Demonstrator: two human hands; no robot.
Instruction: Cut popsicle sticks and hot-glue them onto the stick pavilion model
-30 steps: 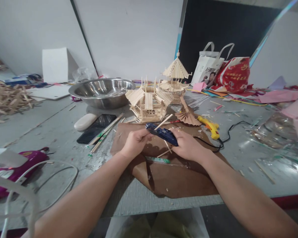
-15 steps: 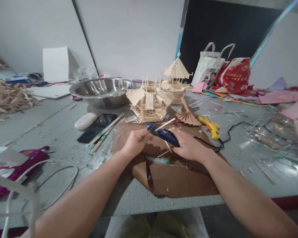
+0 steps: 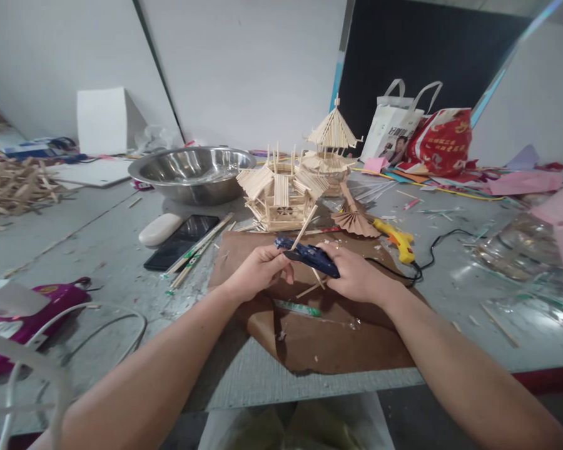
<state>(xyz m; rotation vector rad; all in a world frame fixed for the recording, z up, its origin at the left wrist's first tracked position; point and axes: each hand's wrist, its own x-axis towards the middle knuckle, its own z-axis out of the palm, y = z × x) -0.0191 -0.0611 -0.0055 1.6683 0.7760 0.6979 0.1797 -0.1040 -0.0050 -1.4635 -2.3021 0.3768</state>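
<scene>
My right hand is wrapped round a dark blue hand tool, whose exact kind I cannot make out. A thin wooden stick slants up from the tool's far end. The fingers of my left hand are pinched at that end, by the stick's lower part; the grip itself is partly hidden. Below the tool, more loose sticks and a green-printed wrapper lie on brown paper. Just beyond stands a small stick-built pavilion with an unfinished-looking open top.
A second stick pavilion stands behind, near a paper fan and a yellow glue gun. Left are a steel basin, a phone, a white case and a purple device. Bags stand at back right.
The stick at the tool has swung from a low rightward slant to a steeper one. My left fingers have shifted slightly; the tool stays nearly in place.
</scene>
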